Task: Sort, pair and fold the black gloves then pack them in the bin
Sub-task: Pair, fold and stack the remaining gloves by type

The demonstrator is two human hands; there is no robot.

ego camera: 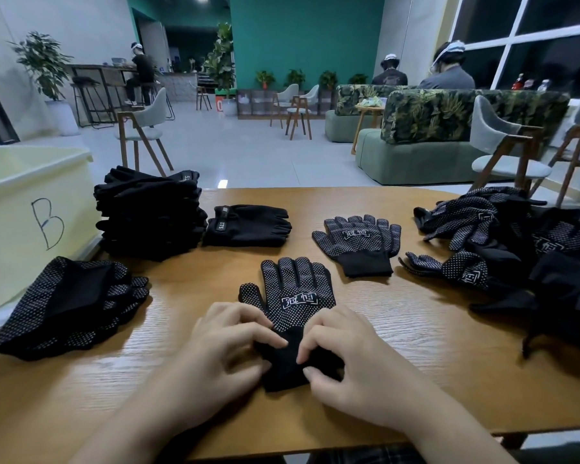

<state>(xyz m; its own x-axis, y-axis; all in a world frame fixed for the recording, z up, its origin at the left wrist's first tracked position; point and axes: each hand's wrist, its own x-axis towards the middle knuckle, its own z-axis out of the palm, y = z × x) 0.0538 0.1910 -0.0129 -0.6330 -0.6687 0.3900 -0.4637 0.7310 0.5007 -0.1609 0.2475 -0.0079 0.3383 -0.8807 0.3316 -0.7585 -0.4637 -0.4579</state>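
Step in hand: the pairing/fold stage on one dotted glove point(295, 296). It lies flat, palm side up, fingers pointing at the table's far edge, close to the near edge at mid-width. Both hands sit on its plain black cuff point(287, 363). Left hand point(228, 343) has fingertips curled down, pinching the cuff's left side. Right hand point(345, 353) does the same on the right side, thumb tucked at the cuff's lower edge.

Next move, my read: fetch the mate. The likely candidate is the single dotted glove point(359, 244) lying flat just past it toward the far right. Lay the two one on the other, cuffs aligned, then fold from the cuff toward the fingers. It needs an even grip on both sides so the knit doesn't skew (it's limp fabric and will bunch if pulled one-sided).

Look of the thing: black knit, white grip dots over palm and fingers, a white boxed logo mid-palm, undotted ribbed cuff.

Elsewhere:
- folded dotted pile point(71, 306) at the near left edge
- stack of plain black fleece gloves point(151, 216) at the far left, with one more fleece pair point(248, 226) beside it
- unsorted heap point(516, 249) along the right edge
- pale yellow bin marked "B" point(31, 222) at the far left corner, inside not visible from here

Nothing is visibly packed yet, and the sort looks well short of done.
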